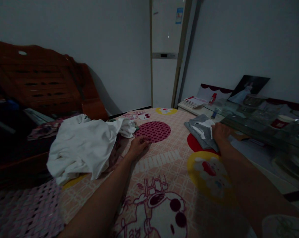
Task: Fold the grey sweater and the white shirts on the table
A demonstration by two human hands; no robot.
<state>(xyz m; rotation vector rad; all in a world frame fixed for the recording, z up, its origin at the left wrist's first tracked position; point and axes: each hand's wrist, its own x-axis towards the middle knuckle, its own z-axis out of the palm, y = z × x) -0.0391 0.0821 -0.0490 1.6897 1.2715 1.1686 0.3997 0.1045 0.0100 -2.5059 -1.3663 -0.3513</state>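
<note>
My left hand (138, 145) rests on the patterned bedsheet (164, 165) with its fingers curled loosely under, beside a crumpled white garment (82, 145) that lies to its left. I see nothing in that hand. My right hand (220, 132) lies palm down on a folded grey garment (201, 132) near the bed's far right edge; its fingers are largely hidden by the back of the hand.
A dark wooden headboard (40, 79) stands at the left. At the right, a low glass-topped table (258, 119) carries papers, a picture and small items. A tall white air conditioner (165, 53) stands in the far corner.
</note>
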